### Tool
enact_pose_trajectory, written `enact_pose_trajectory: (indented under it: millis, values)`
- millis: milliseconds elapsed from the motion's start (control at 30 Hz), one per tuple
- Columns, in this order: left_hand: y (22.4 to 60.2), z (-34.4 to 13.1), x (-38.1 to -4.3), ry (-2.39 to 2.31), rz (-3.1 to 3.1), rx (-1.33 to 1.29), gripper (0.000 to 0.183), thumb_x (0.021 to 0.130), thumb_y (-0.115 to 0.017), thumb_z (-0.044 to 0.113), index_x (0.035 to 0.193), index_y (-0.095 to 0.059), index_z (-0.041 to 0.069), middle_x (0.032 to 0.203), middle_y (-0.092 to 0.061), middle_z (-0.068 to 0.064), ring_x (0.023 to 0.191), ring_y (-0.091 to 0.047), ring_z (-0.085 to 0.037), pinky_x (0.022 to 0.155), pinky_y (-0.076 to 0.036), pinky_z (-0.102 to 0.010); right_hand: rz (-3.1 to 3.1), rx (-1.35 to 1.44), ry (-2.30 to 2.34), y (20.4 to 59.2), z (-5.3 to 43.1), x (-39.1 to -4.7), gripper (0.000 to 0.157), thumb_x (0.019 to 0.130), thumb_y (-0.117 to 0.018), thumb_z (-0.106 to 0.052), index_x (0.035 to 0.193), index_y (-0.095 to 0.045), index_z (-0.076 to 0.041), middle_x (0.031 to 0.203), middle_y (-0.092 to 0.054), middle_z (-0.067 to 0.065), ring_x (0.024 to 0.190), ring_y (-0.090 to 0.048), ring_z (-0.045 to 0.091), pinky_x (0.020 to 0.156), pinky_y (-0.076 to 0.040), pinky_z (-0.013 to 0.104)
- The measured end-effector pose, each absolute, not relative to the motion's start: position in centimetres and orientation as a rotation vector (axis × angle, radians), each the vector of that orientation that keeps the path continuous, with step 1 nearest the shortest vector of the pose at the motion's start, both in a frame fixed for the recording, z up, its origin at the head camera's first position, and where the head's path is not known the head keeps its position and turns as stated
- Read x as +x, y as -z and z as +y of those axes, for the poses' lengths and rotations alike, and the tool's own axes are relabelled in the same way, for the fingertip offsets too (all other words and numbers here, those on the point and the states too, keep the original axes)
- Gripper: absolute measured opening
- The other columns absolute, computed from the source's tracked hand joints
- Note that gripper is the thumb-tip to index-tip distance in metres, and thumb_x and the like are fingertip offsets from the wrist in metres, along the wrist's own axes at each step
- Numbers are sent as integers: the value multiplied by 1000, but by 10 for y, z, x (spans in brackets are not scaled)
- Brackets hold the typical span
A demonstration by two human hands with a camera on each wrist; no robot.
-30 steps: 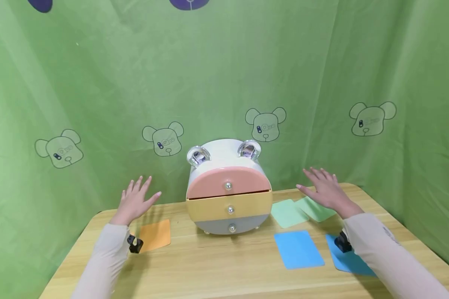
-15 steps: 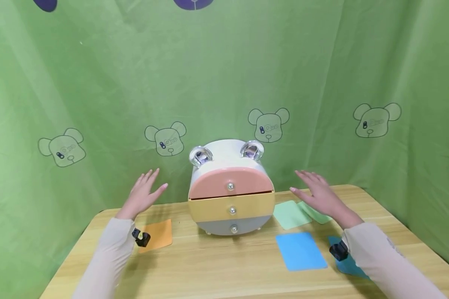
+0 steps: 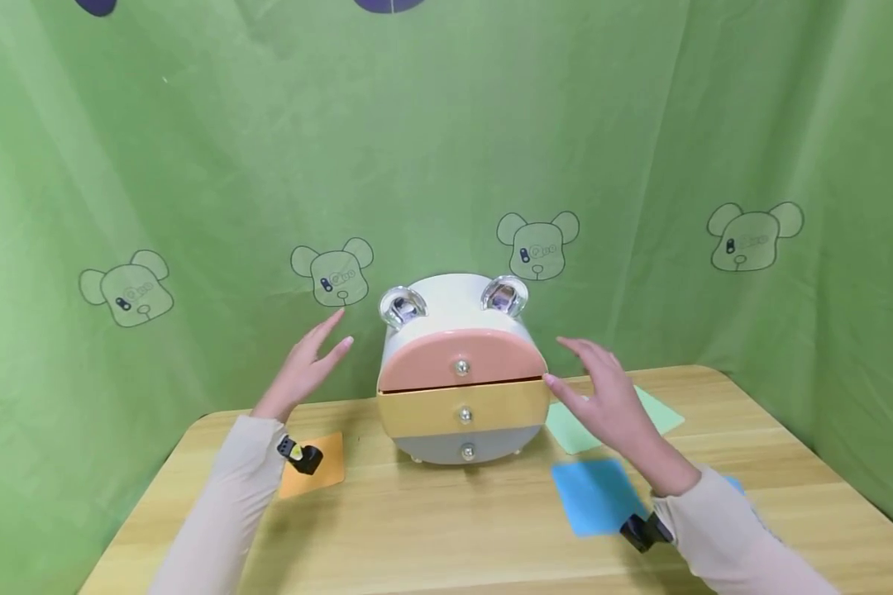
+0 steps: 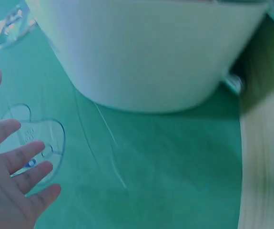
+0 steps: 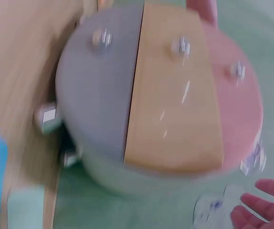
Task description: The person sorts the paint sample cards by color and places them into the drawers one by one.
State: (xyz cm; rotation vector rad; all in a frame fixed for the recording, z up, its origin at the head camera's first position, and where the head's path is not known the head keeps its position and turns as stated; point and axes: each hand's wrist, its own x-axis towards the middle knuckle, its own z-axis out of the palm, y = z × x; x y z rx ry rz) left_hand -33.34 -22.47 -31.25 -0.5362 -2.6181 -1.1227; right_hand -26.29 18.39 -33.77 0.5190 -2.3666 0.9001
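A small rounded chest of drawers point(image 3: 450, 299) stands at the back of the table, white on top with two shiny clear ears. Its front has a pink drawer point(image 3: 424, 361), a yellow drawer point(image 3: 420, 411) and a grey drawer point(image 3: 427, 447), each with a round knob; a thin dark gap runs beneath the pink one. My left hand point(image 3: 303, 369) is raised to the left of the chest, fingers extended, holding nothing. On the other side my right hand point(image 3: 606, 401) is up too, fingers stretched, its thumb tip overlapping the yellow drawer's right edge in the head view. Both palms face the chest.
An orange card point(image 3: 326, 463) lies on the wooden table point(image 3: 417, 537) under the left wrist. Light green cards point(image 3: 571, 430) and a blue card point(image 3: 591, 496) lie at the right, with another blue one mostly hidden by the right arm. Green curtain point(image 3: 417, 165) hangs close behind.
Both hands have moved inward towards the chest, the left going right and the right going left. The chest and cards stay in place; the view has shifted slightly.
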Motion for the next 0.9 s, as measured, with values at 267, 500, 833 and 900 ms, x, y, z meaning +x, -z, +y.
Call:
enact_pose_trajectory:
  millis: [267,500,833,900]
  values:
    - [295,-205,-335,1421,-2496,-675,63,96,-50,40,149,-23,21,151,-32,-6,136,-33,-30,111,-32,-51,-2167,659,-1010,339,142,-250,51,82,-73,-15,128,-53,-3,110,-61,12,95,-59,25,78,-57,42]
    - [280,-191,-341,1654,-2395,-719,62,96,-52,33,149,-23,18,148,-37,-7,133,-38,-26,113,-31,-45,-2144,677,-1071,341,108,-253,51,81,-74,-16,125,-53,0,103,-64,12,88,-62,23,77,-58,36]
    - [274,-171,-348,1923,-2312,-629,55,94,-56,29,143,-37,13,137,-50,-13,118,-53,-27,107,-41,-41,-2075,568,-1427,343,74,-262,32,81,-73,-9,108,-57,0,87,-66,8,74,-62,16,64,-58,23]
    - [274,-166,-350,1996,-2289,-611,51,94,-56,25,140,-41,11,133,-52,-14,114,-55,-24,105,-44,-38,-2061,525,-1463,344,71,-262,29,81,-73,-7,103,-57,-1,86,-65,9,73,-63,17,64,-58,22]
